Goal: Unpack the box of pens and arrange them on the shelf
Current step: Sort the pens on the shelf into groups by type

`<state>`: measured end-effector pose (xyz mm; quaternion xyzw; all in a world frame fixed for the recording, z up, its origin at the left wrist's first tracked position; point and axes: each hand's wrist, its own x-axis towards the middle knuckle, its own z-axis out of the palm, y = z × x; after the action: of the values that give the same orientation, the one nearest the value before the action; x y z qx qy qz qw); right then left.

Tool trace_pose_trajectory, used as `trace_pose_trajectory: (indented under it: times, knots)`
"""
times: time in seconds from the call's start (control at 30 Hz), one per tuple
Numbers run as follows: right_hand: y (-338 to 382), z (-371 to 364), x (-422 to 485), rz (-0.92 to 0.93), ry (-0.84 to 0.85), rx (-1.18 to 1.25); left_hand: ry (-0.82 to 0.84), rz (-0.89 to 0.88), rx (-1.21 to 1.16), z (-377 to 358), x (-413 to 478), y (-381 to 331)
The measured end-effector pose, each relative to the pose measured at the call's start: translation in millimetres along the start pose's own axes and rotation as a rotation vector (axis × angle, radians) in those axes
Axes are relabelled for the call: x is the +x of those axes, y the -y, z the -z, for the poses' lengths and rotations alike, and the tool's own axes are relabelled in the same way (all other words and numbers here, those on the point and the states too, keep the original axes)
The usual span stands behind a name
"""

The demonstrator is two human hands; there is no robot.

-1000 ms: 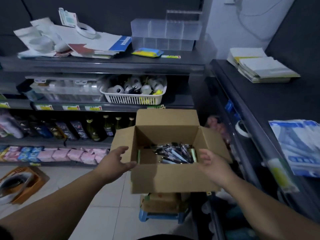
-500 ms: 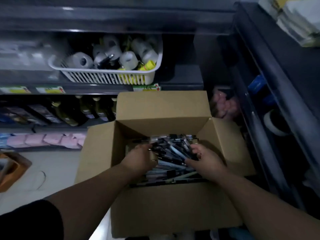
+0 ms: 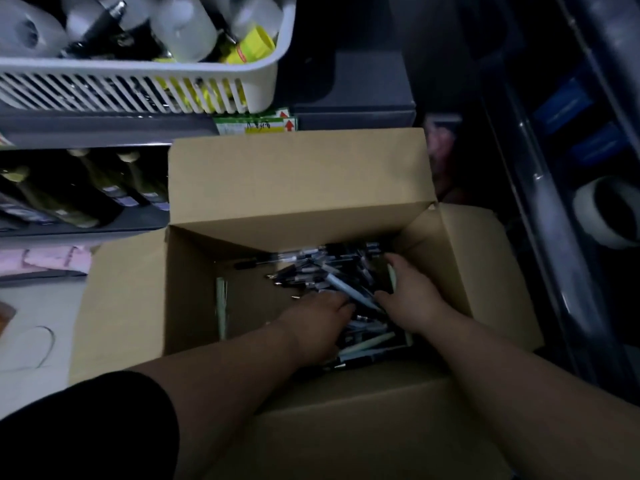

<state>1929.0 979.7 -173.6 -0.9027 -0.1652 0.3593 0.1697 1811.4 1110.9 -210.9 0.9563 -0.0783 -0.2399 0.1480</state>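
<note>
pens (image 3: 313,271) in open box (image 3: 298,181) under left hand (image 3: 317,322) and right hand (image 3: 414,301), grip unclear

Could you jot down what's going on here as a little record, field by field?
Container: cardboard box, flaps open
Contents: loose pens heaped toward its right side
Hands: left hand and right hand both down in the pile
Hold: fingertips buried among the pens, cannot tell
Behind: white basket on a grey shelf
</note>
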Motion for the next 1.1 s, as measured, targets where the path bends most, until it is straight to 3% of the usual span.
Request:
trace_pose_trajectory:
  times: [0.23,0.37,0.5,0.73,0.83,1.0,1.1]
  knots:
    - [1.7,0.0,6.0,-0.047,0.043,0.004,0.087,0.242,-0.139,0.9,-9.8,26.5]
    - [5.8,-8.6,6.8,-0.055,0.137,-0.116,0.108,0.313,-0.267,3.0,-15.9,37.6]
    - [5.7,-10.9,8.8,-0.069,0.107,-0.154,0.113,0.360,-0.360,2.2,-20.7,39.5]
    - [2.2,-16.9,12.2,-0.071,0.168,-0.387,0.281,0.372,-0.227,1.9,-24.0,40.1]
    - [0.5,-20.4,13.5,-0.053,0.180,-0.345,0.293,0.373,-0.231,0.9,-25.8,39.2]
    - [3.0,-17.4,13.3,0.028,-0.040,-0.101,0.235,0.358,-0.198,4.8,-25.3,39.5]
    - [7.4,-18.2,13.2,0.131,0.027,-0.141,0.147,0.336,-0.215,10.6,-27.2,41.3]
